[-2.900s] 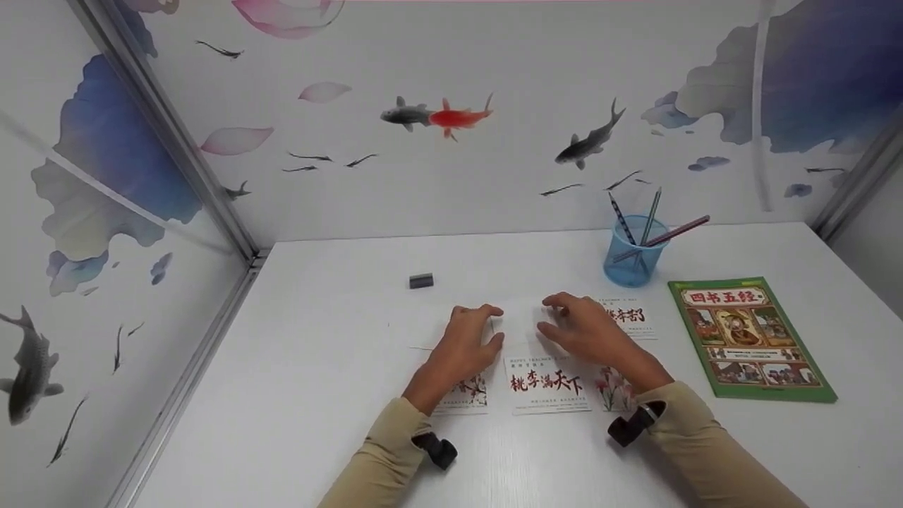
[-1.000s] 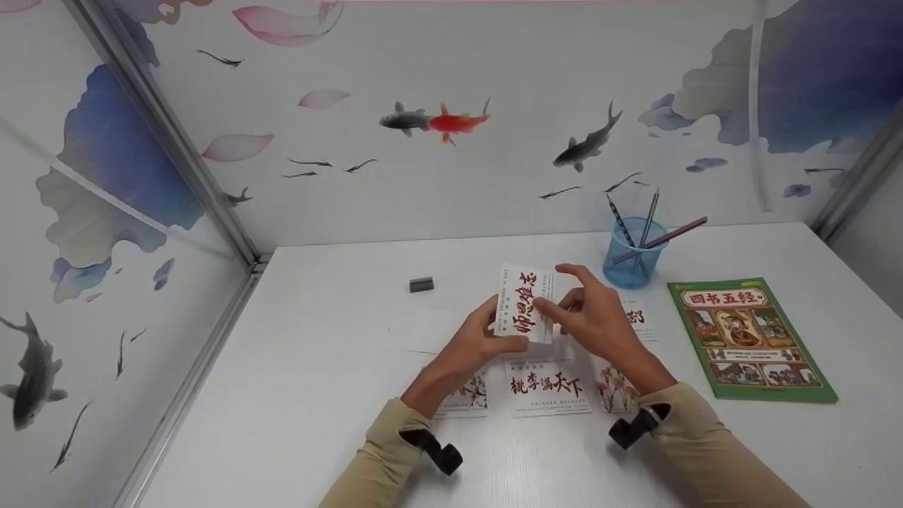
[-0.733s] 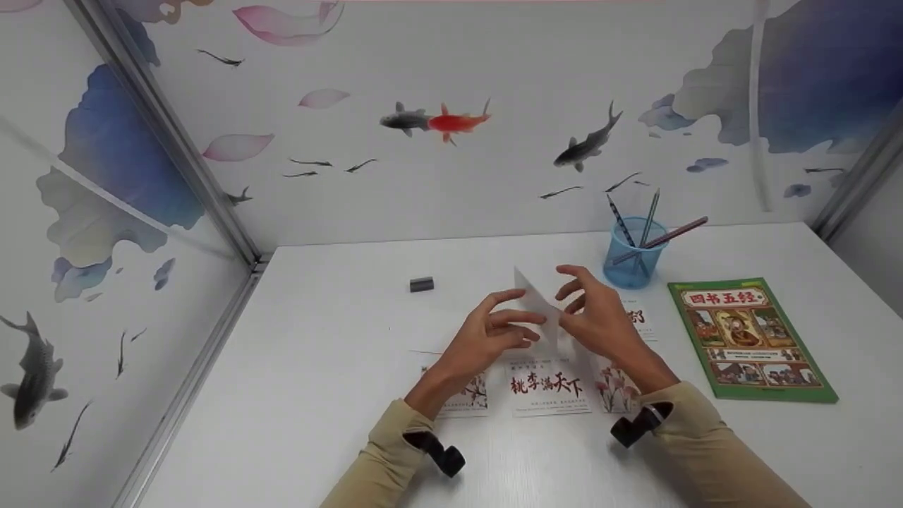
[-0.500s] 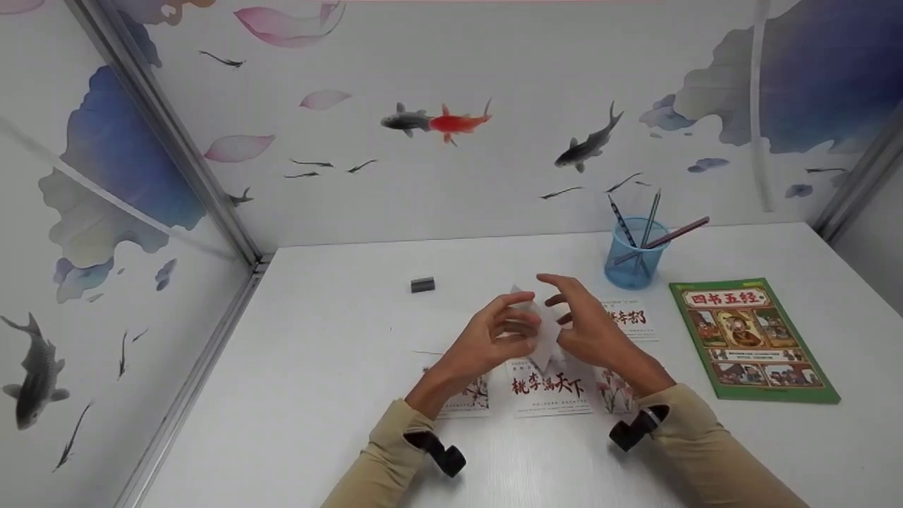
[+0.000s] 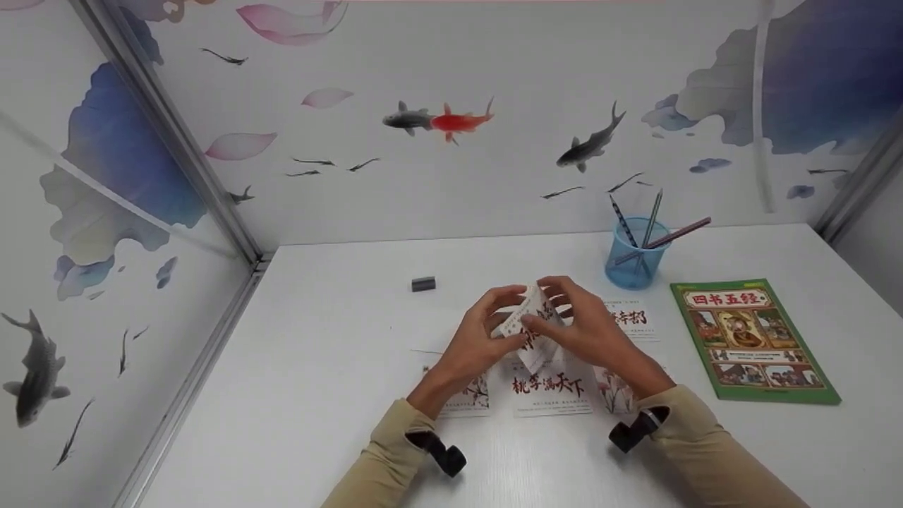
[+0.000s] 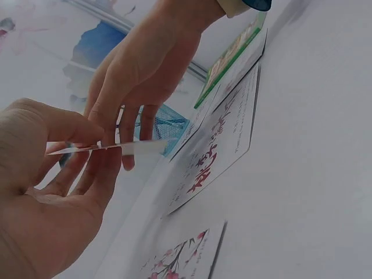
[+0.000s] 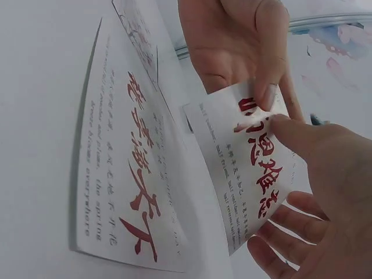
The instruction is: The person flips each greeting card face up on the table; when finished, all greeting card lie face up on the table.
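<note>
A white greeting card (image 5: 535, 358) with red Chinese lettering is held tilted above the table between both hands. My left hand (image 5: 480, 342) pinches it at one side, its thumb on the printed face and its fingers behind. Opposite, my right hand (image 5: 596, 335) also pinches the card, thumb on the lettering and fingers curled behind, as the right wrist view shows. Directly below lies another lettered card (image 5: 550, 403). A blossom card (image 5: 476, 396) is partly covered by the left forearm, and a pink-flower card (image 5: 612, 395) by the right hand.
Behind the right hand lies one more lettered card (image 5: 638, 328). A blue mesh cup (image 5: 635, 268) with several pencils stands at the back right, near a green-edged book (image 5: 758, 342). A small dark grey block (image 5: 423, 283) lies back left.
Both hands first hovered low over the table, then held the card up. It has since been turned edge-on and round, now showing its lettering again, with the right fingers closer to the left.
</note>
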A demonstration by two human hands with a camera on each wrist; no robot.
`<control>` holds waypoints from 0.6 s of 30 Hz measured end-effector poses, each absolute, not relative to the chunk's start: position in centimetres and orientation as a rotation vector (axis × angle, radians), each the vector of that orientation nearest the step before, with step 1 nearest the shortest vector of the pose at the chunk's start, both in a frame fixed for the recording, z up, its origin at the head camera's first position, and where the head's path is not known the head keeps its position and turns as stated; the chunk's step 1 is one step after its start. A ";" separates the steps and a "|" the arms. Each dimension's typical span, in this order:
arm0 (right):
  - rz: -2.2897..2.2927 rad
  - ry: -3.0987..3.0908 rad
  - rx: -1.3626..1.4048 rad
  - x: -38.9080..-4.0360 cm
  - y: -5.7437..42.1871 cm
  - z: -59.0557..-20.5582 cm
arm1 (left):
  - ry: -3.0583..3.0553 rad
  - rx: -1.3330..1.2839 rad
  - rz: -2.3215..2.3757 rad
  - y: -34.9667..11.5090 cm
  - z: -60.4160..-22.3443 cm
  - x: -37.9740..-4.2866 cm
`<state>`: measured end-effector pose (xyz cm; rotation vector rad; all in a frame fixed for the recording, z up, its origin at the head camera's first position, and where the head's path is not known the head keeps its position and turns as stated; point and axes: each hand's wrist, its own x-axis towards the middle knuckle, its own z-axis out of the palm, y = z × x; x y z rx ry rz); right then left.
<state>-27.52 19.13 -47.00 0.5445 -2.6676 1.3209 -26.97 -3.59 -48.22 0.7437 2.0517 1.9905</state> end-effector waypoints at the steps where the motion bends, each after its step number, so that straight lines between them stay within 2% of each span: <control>1: 1.314 -2.656 0.505 -27.6 19.3 -46.9 | 2.051 0.726 2.006 -3.6 -48.2 -27.0; 9: 1.370 -2.527 0.283 -27.8 20.3 -46.3 | 2.006 0.526 2.183 -3.6 -48.4 -27.5; 18: 1.393 -2.511 0.260 -28.1 20.4 -46.8 | 2.509 0.495 1.885 -3.5 -48.7 -27.3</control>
